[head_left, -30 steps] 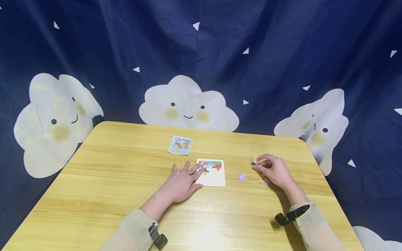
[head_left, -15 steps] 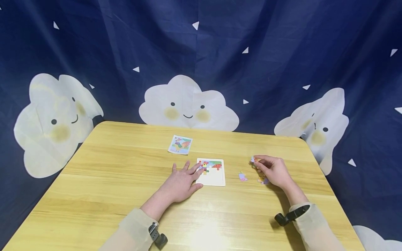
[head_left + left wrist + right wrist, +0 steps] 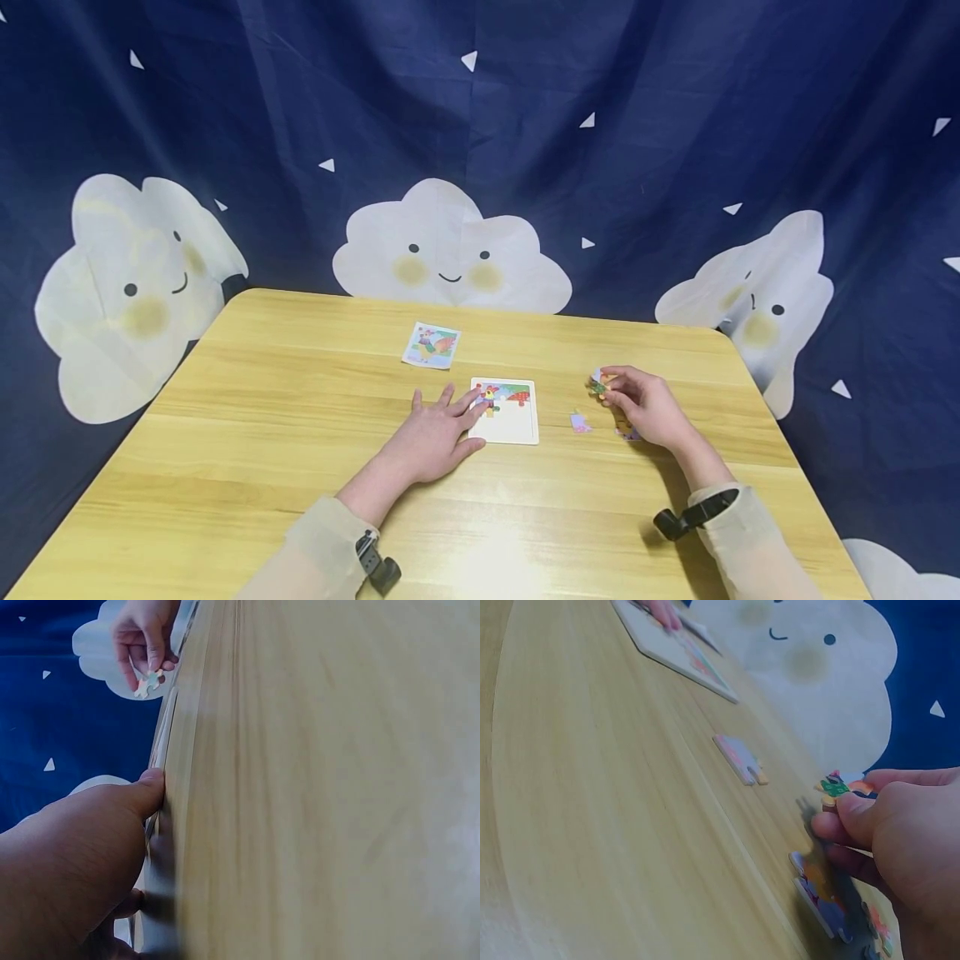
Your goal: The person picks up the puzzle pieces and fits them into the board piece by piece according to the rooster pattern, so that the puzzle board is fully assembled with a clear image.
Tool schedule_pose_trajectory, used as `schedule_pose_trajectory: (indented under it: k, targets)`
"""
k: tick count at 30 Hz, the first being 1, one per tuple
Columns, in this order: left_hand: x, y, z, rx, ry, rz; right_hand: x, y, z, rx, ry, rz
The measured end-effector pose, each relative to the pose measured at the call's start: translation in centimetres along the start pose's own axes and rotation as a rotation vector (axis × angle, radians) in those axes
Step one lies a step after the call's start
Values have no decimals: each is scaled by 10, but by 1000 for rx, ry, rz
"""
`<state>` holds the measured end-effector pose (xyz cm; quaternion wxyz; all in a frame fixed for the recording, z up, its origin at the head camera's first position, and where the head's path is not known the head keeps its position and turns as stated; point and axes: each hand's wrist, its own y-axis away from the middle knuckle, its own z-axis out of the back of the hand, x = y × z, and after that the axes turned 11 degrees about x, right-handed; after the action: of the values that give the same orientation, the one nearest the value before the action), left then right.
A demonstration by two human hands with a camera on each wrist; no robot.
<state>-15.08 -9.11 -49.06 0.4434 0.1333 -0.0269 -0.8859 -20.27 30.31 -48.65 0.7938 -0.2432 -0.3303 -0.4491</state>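
Observation:
My left hand point(image 3: 435, 437) rests with spread, straight fingers on the left side of a white puzzle tray point(image 3: 504, 429). Joined pieces with a colourful bird picture point(image 3: 513, 393) fill the tray's upper part; the lower part shows bare white. To the right, my right hand point(image 3: 652, 408) pinches a jigsaw piece point(image 3: 597, 387) between thumb and fingers, held above the table. In the right wrist view this jigsaw piece point(image 3: 834, 787) shows green, orange and dark colours. A lilac jigsaw piece point(image 3: 580, 422) lies between tray and right hand. More loose jigsaw pieces point(image 3: 821, 896) lie under the right hand, partly hidden.
A square picture card point(image 3: 432, 346) of a bird lies behind the tray, to its left. The wooden table point(image 3: 262, 417) ends at a dark blue curtain point(image 3: 525, 100) with white clouds. Each wrist wears a black strapped device point(image 3: 693, 515).
My right hand has lifted the jigsaw piece and shifted it slightly left, turning it so its green part shows. The left hand stays in place on the tray.

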Motion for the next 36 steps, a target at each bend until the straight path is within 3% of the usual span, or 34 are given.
schedule_pose_trajectory:
  k: [8, 23, 36]
  targets:
    - [1, 0, 0, -7, 3, -6, 5, -4, -7, -9, -3, -12]
    - [0, 1, 0, 4, 13, -5, 21, -10, -26, -36, -31, 48]
    - [0, 1, 1, 16, 7, 2, 35, -14, -42, 14, -63, 17]
